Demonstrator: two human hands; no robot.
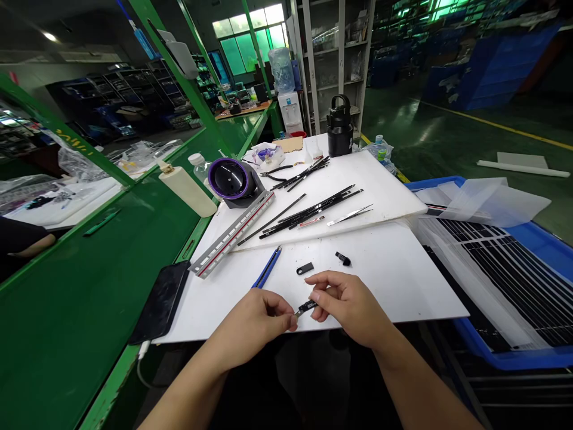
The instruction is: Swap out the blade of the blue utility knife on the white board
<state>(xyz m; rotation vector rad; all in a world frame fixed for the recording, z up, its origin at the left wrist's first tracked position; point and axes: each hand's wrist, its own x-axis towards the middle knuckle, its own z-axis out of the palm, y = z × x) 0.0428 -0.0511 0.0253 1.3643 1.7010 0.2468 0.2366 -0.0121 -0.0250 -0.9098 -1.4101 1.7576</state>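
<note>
Both of my hands meet near the front edge of the white board, on a small black USB flash drive [307, 306] with pale print on its body. My left hand [264, 316] pinches its metal end between thumb and finger. My right hand [342, 301] grips the black body from the other side, partly covering it. Just beyond the fingers lies a flat dark piece with a hole in one end [305, 269]. Another small black piece [342, 258] rests farther right. A blue craft knife [267, 267] lies beyond my left hand.
A grey scale ruler [233, 235], black strips [308, 212], tweezers [349, 215] and pliers [276, 173] lie farther back. A phone [162, 301] sits left. A black bottle [340, 128] and a purple-rimmed round device [230, 179] stand behind. On the right is a blue tray [528, 360].
</note>
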